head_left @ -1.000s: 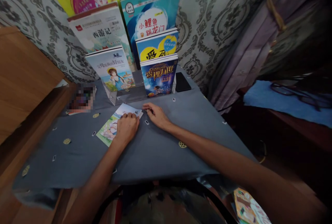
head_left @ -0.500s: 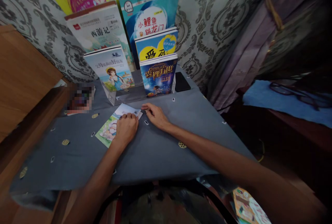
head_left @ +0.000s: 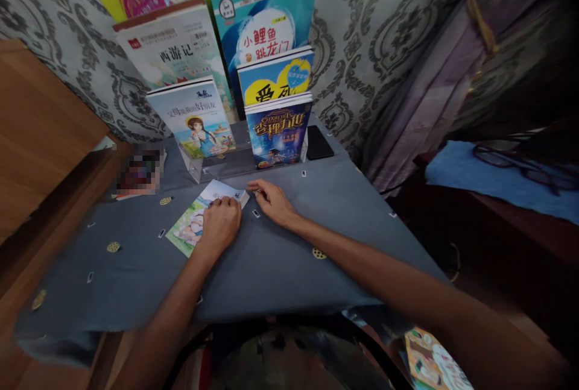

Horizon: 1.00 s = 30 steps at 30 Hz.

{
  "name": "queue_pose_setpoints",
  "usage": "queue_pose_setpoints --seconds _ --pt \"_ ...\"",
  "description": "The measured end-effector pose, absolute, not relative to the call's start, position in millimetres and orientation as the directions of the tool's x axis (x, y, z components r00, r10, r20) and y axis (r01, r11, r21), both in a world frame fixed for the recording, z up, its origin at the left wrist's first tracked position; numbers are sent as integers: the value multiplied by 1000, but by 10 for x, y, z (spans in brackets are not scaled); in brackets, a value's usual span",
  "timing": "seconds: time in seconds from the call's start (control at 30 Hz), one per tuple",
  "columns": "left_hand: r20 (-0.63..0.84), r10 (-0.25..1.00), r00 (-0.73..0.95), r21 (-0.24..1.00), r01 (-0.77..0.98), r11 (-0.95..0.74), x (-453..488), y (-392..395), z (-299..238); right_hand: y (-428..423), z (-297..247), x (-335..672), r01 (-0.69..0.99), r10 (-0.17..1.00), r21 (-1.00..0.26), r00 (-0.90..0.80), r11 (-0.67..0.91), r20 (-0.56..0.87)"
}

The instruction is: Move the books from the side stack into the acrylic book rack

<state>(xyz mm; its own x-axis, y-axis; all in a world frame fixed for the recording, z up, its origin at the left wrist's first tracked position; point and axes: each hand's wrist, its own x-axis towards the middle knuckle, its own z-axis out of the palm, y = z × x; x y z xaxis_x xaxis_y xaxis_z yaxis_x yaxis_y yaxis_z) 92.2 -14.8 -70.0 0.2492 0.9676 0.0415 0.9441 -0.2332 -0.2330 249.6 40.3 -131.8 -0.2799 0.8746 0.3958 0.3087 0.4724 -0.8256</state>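
Note:
A thin book (head_left: 192, 212) with a green and pale blue illustrated cover lies at a slant on the cloth-covered table. My left hand (head_left: 222, 220) rests over its right part, fingers curled down against the cover. Just beyond the book's upper right corner, my right hand (head_left: 274, 202) lies on its side on the cloth, with loosely bent fingers pointing at that corner. Its fingers look apart and hold nothing that I can make out; whether a fingertip touches the book is unclear.
Behind my hands, a clear stand (head_left: 215, 166) holds several upright books, with a dark blue book (head_left: 278, 134) at front right. A black phone (head_left: 319, 143) lies beside it. Another book (head_left: 140, 173) sits at the table's left. Glasses (head_left: 511, 164) rest on blue cloth (head_left: 470, 179) to the right.
The view has shifted very slightly. Both hands and the book stay in place.

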Motion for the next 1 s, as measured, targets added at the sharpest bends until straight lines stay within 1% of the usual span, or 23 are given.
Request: queue_pose_setpoints --seconds 0.43,0.63,0.73,0.83,0.93,1.0 --pt "29 965 259 -214 945 -247 917 -153 -679 404 -1328 2494 286 858 -816 -281 502 430" --pt "47 966 255 -195 951 -242 910 -167 -721 366 -1285 2500 323 845 -785 -289 528 449" --pt "48 966 254 -180 954 -241 911 -174 -741 345 -1266 2492 381 843 -756 -319 532 432" --pt "49 966 252 -172 955 -241 915 -178 -750 321 -1246 2478 468 844 -708 -374 529 383" --pt "50 967 249 -160 958 -238 894 -187 -733 283 -1217 2463 554 838 -632 -421 541 347" --pt "53 966 255 -132 960 -246 833 -200 -708 249 -1192 2455 609 823 -556 -453 566 342"
